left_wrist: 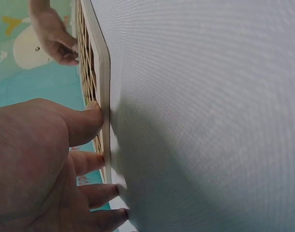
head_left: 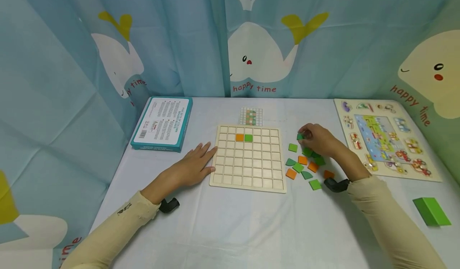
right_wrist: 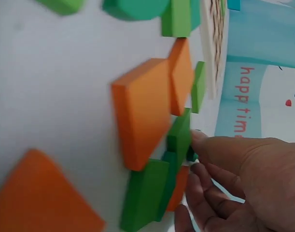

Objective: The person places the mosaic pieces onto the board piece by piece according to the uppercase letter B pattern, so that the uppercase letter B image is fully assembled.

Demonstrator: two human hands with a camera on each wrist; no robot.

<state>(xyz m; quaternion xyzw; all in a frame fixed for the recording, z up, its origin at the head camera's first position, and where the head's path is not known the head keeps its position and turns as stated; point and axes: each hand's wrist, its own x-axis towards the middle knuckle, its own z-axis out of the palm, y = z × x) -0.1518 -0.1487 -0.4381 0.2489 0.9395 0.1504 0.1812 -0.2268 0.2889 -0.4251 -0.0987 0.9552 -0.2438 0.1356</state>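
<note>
My left hand (head_left: 194, 165) lies with its fingers extended at the left edge of a wooden grid board (head_left: 248, 188); in the left wrist view the thumb (left_wrist: 87, 123) touches the rim. An orange square tile (head_left: 239, 137) and a green square tile (head_left: 248, 138) sit side by side in the board's second row. Right of the board, my right hand (head_left: 320, 140) pinches a small dark green tile (head_left: 300, 136) between thumb and fingers, above a loose group of tiles. The fingers partly cover that tile, so its full shape is hidden.
Several orange tiles (head_left: 302, 160) and green tiles (head_left: 292, 147) lie scattered below the right hand. A patterned card (head_left: 251, 116) is behind the board. A teal-edged box (head_left: 161, 123) lies left, a picture puzzle board (head_left: 386, 141) right, and a green block (head_left: 431, 211) near the right edge.
</note>
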